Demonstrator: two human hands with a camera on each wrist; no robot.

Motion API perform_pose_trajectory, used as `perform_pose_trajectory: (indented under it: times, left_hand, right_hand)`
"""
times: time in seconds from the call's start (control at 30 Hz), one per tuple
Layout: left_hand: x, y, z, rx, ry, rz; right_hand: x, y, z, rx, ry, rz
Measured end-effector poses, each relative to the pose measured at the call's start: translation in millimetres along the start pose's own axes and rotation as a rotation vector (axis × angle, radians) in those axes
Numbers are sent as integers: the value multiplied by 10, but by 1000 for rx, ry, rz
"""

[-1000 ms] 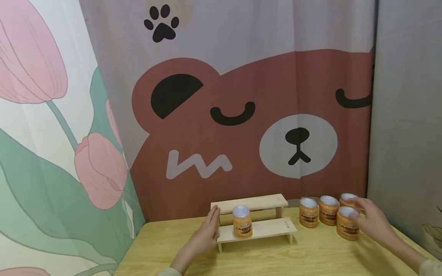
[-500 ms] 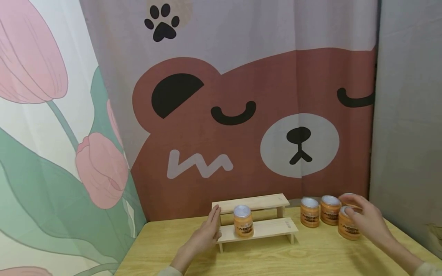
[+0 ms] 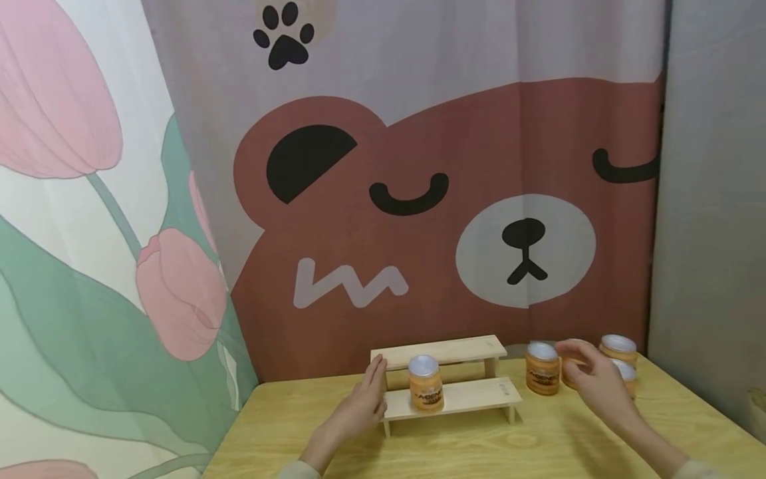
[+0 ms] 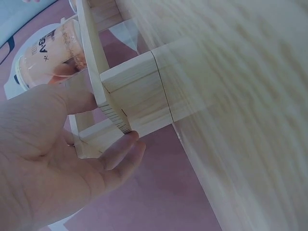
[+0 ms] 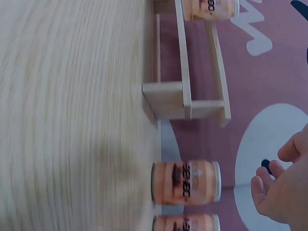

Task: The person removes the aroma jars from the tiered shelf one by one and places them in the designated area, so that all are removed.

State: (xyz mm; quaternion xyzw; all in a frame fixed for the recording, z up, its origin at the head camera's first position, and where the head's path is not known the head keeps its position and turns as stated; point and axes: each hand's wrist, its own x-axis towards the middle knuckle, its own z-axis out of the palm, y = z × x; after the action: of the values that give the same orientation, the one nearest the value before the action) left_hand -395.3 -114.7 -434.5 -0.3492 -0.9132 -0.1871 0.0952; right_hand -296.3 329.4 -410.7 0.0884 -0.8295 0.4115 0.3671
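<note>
My left hand holds the left end of a two-step wooden stand. In the left wrist view, the thumb and fingers meet the end of a stand board. One orange jar with a pale lid stands upright on the lower step, close to that hand. My right hand hovers beside the jars at the right, fingers curved and apart, holding nothing. It partly hides a middle jar. Left of it stands another orange jar, also seen in the right wrist view.
Two more jars, a rear jar and a nearer jar partly behind the right hand, stand at the right. All rest on a light wood-grain table. A bear-print curtain hangs close behind the stand.
My right hand has moved left, from the rightmost jars to the middle jar, uncovering the rear right one. The left hand stays at the stand. The head view has shifted slightly.
</note>
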Motion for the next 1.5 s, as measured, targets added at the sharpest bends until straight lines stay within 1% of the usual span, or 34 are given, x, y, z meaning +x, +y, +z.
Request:
perform_pose_trajectory:
  times: [0.33, 0.57, 0.73, 0.97, 1.13, 1.23, 1.5]
  left_hand:
    - [21, 23, -15, 34, 19, 21]
    - [10, 21, -44, 51, -2, 19]
    - [8, 21, -43, 67, -7, 19]
    - [-11, 30, -59, 41, -18, 4]
    - [-15, 32, -68, 12, -28, -11]
    - [-15, 24, -65, -14, -33, -20]
    - [-18, 5, -46, 9, -10, -15]
  right_hand:
    - [3, -192, 302, 71, -31, 68]
    - [33, -300, 488, 124, -60, 67]
    - [35, -392, 621, 150, -80, 97]
    - [37, -500, 845, 238, -101, 104]
    - [38, -590, 1015, 298, -122, 123]
    - [22, -631, 1127, 303, -147, 146]
    - [-39, -747, 1396, 322, -216, 238]
